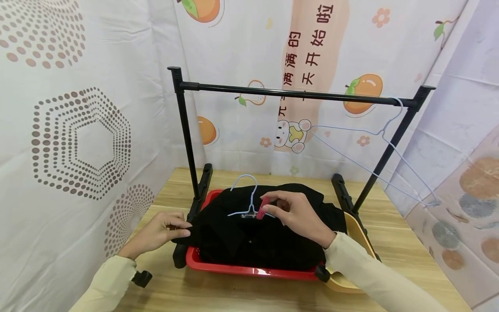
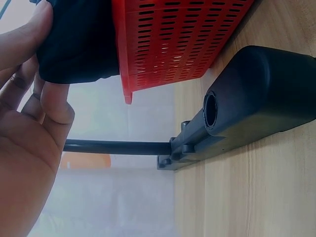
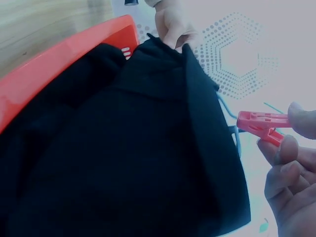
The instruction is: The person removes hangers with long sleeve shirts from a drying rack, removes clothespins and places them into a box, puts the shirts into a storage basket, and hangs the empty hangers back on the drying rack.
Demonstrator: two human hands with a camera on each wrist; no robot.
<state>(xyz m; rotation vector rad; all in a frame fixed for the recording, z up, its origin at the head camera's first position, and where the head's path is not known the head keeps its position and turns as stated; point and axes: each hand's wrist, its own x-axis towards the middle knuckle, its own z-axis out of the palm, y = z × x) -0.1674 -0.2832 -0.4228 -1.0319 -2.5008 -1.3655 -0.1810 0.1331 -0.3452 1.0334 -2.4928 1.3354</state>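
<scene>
A black garment [image 1: 269, 247] with a collar is heaped over a red basket [image 1: 249, 271]. Out of its neck rises the hook of a light blue hanger [image 1: 252, 195]. At the garment's left edge my left hand [image 1: 161, 232] pinches a bit of the black cloth [image 2: 81, 44] between thumb and fingers. My right hand [image 1: 296, 214] holds a red clothespin [image 3: 264, 121] by its handles, thumb against one side and fingers on the other. In the head view the clothespin overlaps the hanger's right arm; the right wrist view shows it a little off the cloth.
A black rack with a crossbar [image 1: 296, 93] stands over the basket, its feet [image 2: 256, 89] on the wooden table [image 1: 413, 255]. Another light blue hanger [image 1: 347, 129] hangs at the bar's right end. A yellow basket [image 1: 356, 234] sits right of the red one. Patterned curtains surround the table.
</scene>
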